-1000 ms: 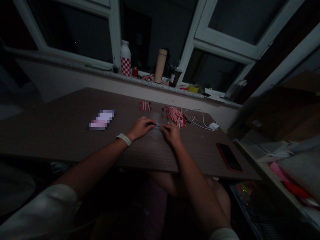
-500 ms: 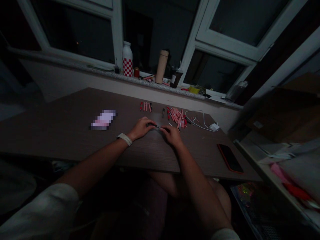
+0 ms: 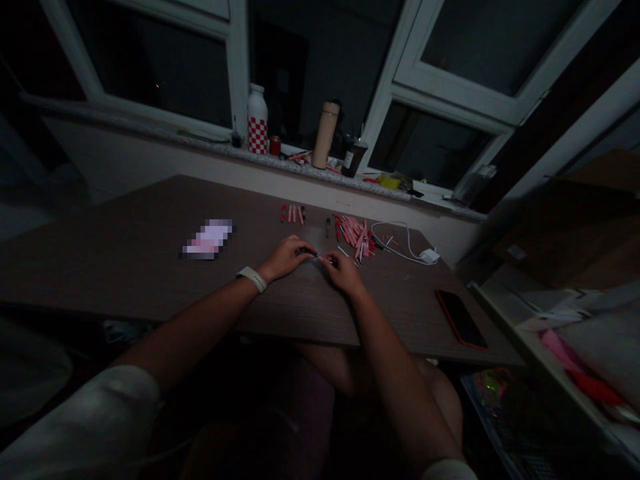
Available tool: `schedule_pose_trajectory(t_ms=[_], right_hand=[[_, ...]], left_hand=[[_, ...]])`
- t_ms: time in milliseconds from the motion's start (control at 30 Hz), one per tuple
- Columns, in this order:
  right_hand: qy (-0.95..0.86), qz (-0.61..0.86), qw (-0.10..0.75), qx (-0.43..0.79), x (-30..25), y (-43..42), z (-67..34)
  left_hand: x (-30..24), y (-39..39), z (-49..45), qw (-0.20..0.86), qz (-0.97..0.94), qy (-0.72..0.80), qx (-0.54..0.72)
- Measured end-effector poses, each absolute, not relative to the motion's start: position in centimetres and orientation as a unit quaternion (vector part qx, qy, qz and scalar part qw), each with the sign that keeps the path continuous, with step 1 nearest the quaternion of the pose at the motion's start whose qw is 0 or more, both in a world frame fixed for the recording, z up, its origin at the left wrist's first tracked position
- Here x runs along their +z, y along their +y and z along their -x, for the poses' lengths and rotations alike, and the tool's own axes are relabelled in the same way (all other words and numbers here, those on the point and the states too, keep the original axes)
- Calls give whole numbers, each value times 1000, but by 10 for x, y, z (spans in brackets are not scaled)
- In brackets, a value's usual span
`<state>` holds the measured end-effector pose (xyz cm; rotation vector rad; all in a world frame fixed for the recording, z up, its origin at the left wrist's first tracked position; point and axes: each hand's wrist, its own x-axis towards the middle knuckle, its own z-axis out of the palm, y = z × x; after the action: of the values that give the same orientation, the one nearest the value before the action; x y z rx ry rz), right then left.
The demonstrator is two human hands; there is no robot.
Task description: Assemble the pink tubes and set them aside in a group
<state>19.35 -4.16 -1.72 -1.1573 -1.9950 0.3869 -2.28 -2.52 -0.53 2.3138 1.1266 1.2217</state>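
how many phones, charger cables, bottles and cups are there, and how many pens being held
phone: 1
charger cable: 1
bottles: 2, checked bottle and tan flask
cup: 1
held pen: 1
total: 6

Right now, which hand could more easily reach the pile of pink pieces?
Probably the right hand: the pink pile lies just beyond it; the left hand sits farther off. Both pinch a thin stick.

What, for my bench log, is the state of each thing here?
left hand: shut on thin pen part
right hand: shut on its other end
pink pens: loose heap
charger cable: loosely looped
phone: flat, screen dark
checked bottle: upright, capped
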Motion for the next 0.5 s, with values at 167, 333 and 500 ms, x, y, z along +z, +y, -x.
schedule_pose_trajectory(t_ms=[167, 333, 500], right_hand=[[-802, 446, 366, 157, -17, -42, -193], [-787, 459, 385, 148, -15, -43, -191], [-784, 447, 407, 144, -16, -42, -192]], left_hand=[[-4, -27, 22, 153, -807, 382, 423], [-1, -29, 19, 198, -749, 418, 475], [-2, -25, 21, 190, -762, 458, 418]])
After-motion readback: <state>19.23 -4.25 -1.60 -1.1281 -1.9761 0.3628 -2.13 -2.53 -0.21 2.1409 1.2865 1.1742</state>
